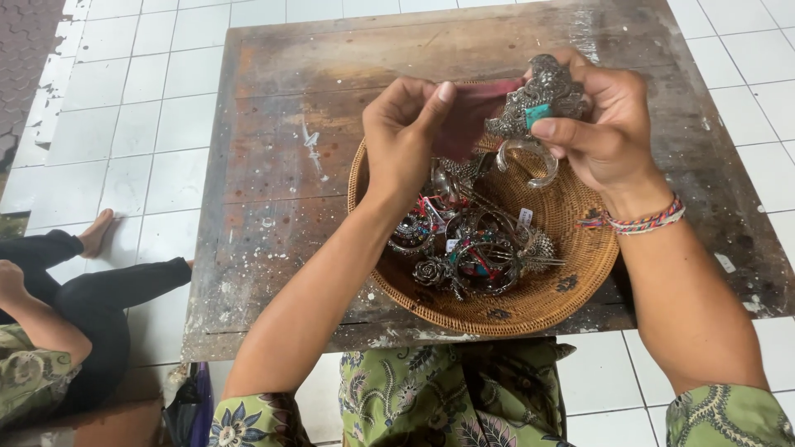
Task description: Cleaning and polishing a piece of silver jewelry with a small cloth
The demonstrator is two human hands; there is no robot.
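While both hands hang above a round woven basket, the right hand grips a big silver cuff bracelet with a small blue-green stone on its front. Its thumb presses on the stone and its fingers curl around the back of the fancy metal top, so the open ring of the cuff hangs down below the hand. Just beside it, the left hand pinches a dark red cloth between thumb and fingers, and the cloth touches the side of the bracelet. Around the right wrist sits a thin braided band in many colours. Right under the hands, the basket holds a heap of silver jewellery, with rings, bangles, a metal rose and little white tags all mixed up. Under the basket is an old wooden table, dark and scratched, with white paint spots and worn pale patches. Below the arms, close to the person, you can see green clothes with a flower print. All around the table the floor is made of white square tiles. Far off to the left of the left hand, another person sits on the floor in black trousers with a bare foot showing.
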